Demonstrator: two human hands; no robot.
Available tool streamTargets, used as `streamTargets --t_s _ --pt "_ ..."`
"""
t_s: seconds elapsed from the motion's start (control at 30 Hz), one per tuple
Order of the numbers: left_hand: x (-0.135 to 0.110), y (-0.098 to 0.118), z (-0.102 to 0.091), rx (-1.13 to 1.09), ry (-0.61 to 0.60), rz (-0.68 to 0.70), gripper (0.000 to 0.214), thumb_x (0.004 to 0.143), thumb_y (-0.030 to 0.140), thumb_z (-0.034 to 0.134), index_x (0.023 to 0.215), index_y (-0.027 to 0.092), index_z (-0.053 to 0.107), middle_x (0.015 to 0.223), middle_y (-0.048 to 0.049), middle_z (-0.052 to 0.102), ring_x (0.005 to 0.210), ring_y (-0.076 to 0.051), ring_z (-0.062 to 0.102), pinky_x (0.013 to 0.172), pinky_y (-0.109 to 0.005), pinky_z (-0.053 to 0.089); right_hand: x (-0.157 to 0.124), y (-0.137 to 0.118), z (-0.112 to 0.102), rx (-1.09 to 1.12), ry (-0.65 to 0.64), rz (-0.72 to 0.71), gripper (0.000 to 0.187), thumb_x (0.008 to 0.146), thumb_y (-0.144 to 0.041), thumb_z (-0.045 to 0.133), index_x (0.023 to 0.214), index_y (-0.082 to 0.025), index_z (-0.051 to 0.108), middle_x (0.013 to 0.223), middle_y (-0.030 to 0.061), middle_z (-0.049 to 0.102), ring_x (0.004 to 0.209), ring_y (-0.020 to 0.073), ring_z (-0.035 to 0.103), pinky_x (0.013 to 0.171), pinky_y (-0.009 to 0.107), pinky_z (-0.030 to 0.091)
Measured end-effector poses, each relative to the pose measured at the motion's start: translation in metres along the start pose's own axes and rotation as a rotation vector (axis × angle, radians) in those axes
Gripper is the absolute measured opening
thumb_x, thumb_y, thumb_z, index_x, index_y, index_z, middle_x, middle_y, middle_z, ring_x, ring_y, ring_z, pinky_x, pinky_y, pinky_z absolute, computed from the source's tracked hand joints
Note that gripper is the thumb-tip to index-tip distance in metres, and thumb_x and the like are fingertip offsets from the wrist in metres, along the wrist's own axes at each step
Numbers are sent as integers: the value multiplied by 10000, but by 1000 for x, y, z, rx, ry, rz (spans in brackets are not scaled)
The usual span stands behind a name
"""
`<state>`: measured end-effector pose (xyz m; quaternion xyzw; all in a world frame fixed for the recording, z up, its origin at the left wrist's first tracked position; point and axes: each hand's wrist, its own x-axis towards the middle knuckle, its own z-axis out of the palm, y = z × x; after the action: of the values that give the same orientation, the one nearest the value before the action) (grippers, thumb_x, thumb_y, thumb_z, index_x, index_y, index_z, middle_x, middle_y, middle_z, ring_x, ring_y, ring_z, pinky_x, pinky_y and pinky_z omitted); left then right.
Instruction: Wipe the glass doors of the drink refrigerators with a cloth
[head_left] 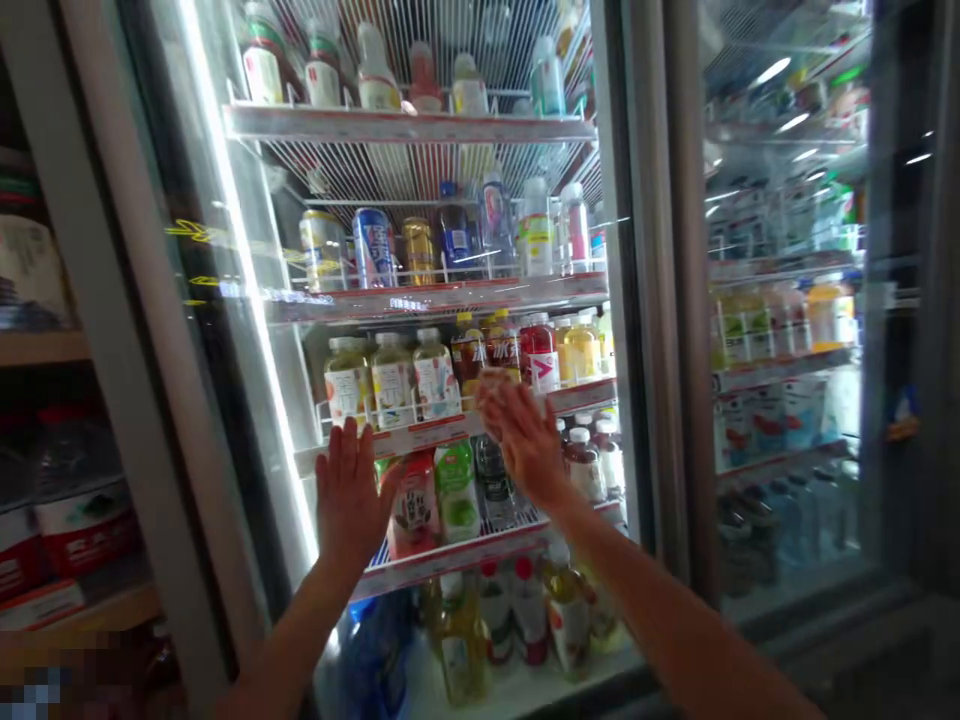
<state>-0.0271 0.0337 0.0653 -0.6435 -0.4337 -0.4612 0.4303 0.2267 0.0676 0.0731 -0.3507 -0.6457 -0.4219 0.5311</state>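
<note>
My left hand [346,495] is raised with its palm forward and its fingers stretched out, holding nothing. It lies in front of the lower left shelves of a lit drinks fridge, close to a pink-labelled bottle [414,510]. My right hand [529,440] reaches up and left, in front of the middle shelf edge. Its fingers are blurred, and a pale mottled patch at the fingertips is too smeared to name. Just above it stand dark tea bottles with yellow caps [501,340] and a red drink bottle [540,352]. Reflections suggest glass in front of the shelves.
Several fridge shelves [412,127] carry bottles and cans. Large bottles [457,640] stand at the bottom. A metal door frame [679,300] divides off another glass-fronted fridge on the right. Packaged goods [82,530] sit on wooden shelves at the left.
</note>
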Motion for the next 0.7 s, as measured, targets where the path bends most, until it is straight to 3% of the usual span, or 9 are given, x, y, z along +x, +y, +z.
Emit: streamTargets --t_s 0.1,0.17,0.33,0.4,0.5,0.57,0.63,0.7 --pt "4 7 -3 21 14 29 710 903 387 434 1464 218 33 1527 -128 159 1411 -277 130 1119 -538 192 5 48 -11 -79 119 284 513 910 -167 342 1417 -244 330 1457 89 382 1378 275 281 1055 559 293" --pt "15 17 -2 30 29 60 704 907 392 425 1465 219 32 1530 -121 157 1413 -264 125 1129 -510 177 10 58 -15 -91 156 368 509 912 -166 326 1419 -221 331 1470 110 354 1380 290 273 1033 557 321" --pt "45 45 7 -1 20 68 732 899 463 411 1467 200 30 1525 -125 186 1412 -259 144 1139 -467 161 3 41 -17 -27 -27 59 475 909 -166 358 1377 -229 408 1441 63 414 1390 219 259 1096 456 286" --pt "48 48 12 7 8 60 738 899 479 400 1468 194 26 1522 -132 193 1413 -258 140 1138 -468 157 -4 58 -19 -58 10 118 473 913 -167 348 1376 -243 409 1431 62 429 1377 220 288 1096 480 274" --pt "44 46 17 25 -1 73 732 906 469 389 1467 192 9 1520 -137 200 1417 -250 120 1138 -473 146 -4 100 -23 -116 158 371 482 917 -187 328 1394 -220 382 1445 103 399 1363 265 307 1057 543 301" --pt "42 45 18 25 -5 68 738 906 465 388 1466 187 -2 1521 -143 192 1420 -249 99 1139 -478 135 2 111 -23 -100 212 452 504 912 -186 321 1415 -192 346 1471 123 348 1374 283 276 1053 554 309" --pt "41 45 19 20 -11 60 738 906 468 384 1466 184 -4 1524 -145 181 1422 -251 82 1140 -486 122 10 101 -21 -48 182 380 530 905 -172 324 1435 -180 302 1496 114 298 1396 274 222 1075 524 307" --pt "40 46 19 15 -13 55 736 907 470 381 1467 183 0 1525 -145 179 1423 -250 81 1141 -485 119 14 82 -19 0 66 190 548 900 -165 345 1443 -201 281 1506 82 283 1412 248 183 1097 475 306"
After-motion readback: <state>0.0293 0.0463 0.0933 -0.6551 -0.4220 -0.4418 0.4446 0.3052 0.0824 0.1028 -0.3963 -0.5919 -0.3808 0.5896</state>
